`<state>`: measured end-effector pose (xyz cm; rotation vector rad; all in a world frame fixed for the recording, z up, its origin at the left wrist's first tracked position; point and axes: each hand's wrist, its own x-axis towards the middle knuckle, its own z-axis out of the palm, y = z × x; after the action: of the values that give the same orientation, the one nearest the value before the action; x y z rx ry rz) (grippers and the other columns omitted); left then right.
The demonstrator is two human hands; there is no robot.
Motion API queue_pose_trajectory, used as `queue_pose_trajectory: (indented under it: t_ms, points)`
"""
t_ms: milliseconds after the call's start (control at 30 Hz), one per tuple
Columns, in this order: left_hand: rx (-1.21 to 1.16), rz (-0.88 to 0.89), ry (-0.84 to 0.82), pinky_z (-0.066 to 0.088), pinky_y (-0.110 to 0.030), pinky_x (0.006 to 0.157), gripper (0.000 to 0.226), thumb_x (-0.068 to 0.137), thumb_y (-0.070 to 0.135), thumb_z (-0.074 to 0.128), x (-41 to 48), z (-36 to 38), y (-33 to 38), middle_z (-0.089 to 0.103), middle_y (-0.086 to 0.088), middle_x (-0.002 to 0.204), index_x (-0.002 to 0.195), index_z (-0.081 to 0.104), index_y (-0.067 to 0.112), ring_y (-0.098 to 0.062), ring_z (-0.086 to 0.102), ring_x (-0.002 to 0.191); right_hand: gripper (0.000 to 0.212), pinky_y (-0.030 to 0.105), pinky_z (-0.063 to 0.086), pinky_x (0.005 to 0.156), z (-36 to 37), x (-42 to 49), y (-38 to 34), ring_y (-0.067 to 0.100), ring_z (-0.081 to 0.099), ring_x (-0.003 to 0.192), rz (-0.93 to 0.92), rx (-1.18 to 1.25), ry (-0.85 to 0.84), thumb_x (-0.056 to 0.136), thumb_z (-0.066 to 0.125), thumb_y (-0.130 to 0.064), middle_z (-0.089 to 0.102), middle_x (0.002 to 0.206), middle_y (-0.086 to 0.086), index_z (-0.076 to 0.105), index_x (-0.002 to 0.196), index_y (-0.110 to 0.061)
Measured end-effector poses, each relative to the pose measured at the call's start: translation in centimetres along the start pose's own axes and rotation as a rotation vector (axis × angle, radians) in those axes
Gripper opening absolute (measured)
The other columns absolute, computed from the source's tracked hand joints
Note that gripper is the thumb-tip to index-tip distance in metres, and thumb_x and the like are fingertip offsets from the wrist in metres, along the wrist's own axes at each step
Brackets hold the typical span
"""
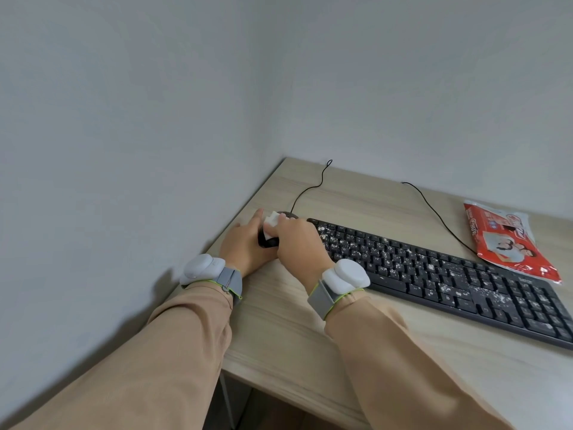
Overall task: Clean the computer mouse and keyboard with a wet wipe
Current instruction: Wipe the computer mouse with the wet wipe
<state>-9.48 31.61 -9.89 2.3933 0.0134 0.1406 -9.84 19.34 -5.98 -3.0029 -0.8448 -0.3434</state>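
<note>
a pale wood-grain desk [279, 330] is sitting in a corner between two grey-white walls [124, 119], filling the scene from 6 o'clock round to 3 o'clock. on it a long black corded keyboard [449, 274] is lying slantwise from centre towards 4 o'clock, its keys speckled with white crumbs; the key legends and a small mark near its far right corner are too small to read. just beyond its far edge, at 3 o'clock, a flat red and white plastic wet wipe packet [508, 240] is lying with its printed label facing up; the white lettering on it is not legible, and whether its flap is open cannot be told.

two tan sleeves are reaching in from 6 o'clock, each wrist wearing a grey strap with a white rounded device [345, 274].

the left hand [245, 246] is resting on the desk at about 7 o'clock of the keyboard's left end, fingers curled round the near and left side of a small black corded computer mouse [268, 241], grasping it in place. the right hand [297, 240] is lying over the mouse from the right, fingers bent and pinching a folded white wet wipe [272, 223], which is pressing on the mouse's top, at 12 o'clock of the grip. the mouse itself is sitting just left of the keyboard's left end, mostly hidden between both hands, its thin black cable [307, 190] running off towards 12 o'clock.
</note>
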Motion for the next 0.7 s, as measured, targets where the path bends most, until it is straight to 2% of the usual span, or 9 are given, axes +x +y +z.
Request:
queue_pose_trajectory:
  t_ms: [100, 167, 267, 333, 533, 700]
  points:
    - [0.032, -0.006, -0.019, 0.016, -0.029, 0.115, 0.098, 0.069, 0.045, 0.054, 0.2, 0.0, -0.1, 0.065, -0.004, 0.123, 0.153, 0.011, 0.016, -0.027, 0.049, 0.126, 0.038, 0.033, 0.034, 0.059, 0.3, -0.4, -0.7, 0.029, 0.056, 0.094, -0.02, -0.058, 0.012, 0.083, 0.041, 0.001, 0.052, 0.112, 0.014, 0.052, 0.117, -0.014]
    - [0.04, -0.005, -0.014, 0.016, -0.029, 0.115, 0.09, 0.08, 0.033, 0.058, 0.3, 0.1, -0.2, 0.061, -0.004, 0.129, 0.153, 0.007, 0.018, -0.029, 0.044, 0.131, 0.036, 0.033, 0.034, 0.058, 0.3, -0.6, -0.9, 0.029, 0.056, 0.095, -0.022, -0.058, 0.015, 0.082, 0.039, 0.003, 0.052, 0.114, 0.015, 0.053, 0.113, -0.009]
    - [0.035, -0.023, -0.021, 0.022, -0.034, 0.113, 0.086, 0.084, 0.028, 0.056, 0.2, 0.1, -0.3, 0.054, -0.004, 0.138, 0.153, 0.005, 0.022, -0.033, 0.03, 0.139, 0.035, 0.033, 0.034, 0.057, 0.1, -1.1, -1.2, 0.03, 0.058, 0.093, -0.044, -0.061, 0.039, 0.082, 0.039, 0.004, 0.054, 0.112, 0.016, 0.051, 0.113, -0.005]
    - [0.029, -0.028, -0.025, 0.024, -0.037, 0.112, 0.084, 0.086, 0.027, 0.054, 0.1, 0.1, -0.2, 0.054, -0.007, 0.137, 0.153, 0.005, 0.023, -0.035, 0.026, 0.14, 0.036, 0.033, 0.035, 0.059, 0.0, -1.4, -1.3, 0.03, 0.059, 0.092, -0.065, -0.046, 0.054, 0.083, 0.041, 0.002, 0.056, 0.11, 0.015, 0.051, 0.116, -0.006]
    - [0.075, 0.021, -0.013, 0.026, -0.037, 0.108, 0.076, 0.09, 0.022, 0.047, 0.0, 0.1, -0.4, 0.062, -0.016, 0.117, 0.153, 0.005, 0.02, -0.034, 0.042, 0.127, 0.033, 0.031, 0.037, 0.064, 0.3, -1.6, -1.8, 0.027, 0.061, 0.091, -0.043, -0.02, 0.023, 0.085, 0.043, -0.003, 0.059, 0.109, 0.01, 0.061, 0.112, -0.009]
    - [0.123, 0.001, -0.047, 0.029, -0.038, 0.106, 0.081, 0.087, 0.019, 0.049, 0.3, 0.1, -0.6, 0.062, -0.015, 0.118, 0.153, 0.002, 0.023, -0.038, 0.035, 0.133, 0.033, 0.031, 0.038, 0.067, 0.4, -2.1, -1.9, 0.026, 0.061, 0.092, -0.027, 0.062, 0.036, 0.085, 0.045, -0.006, 0.063, 0.108, 0.008, 0.057, 0.115, -0.011]
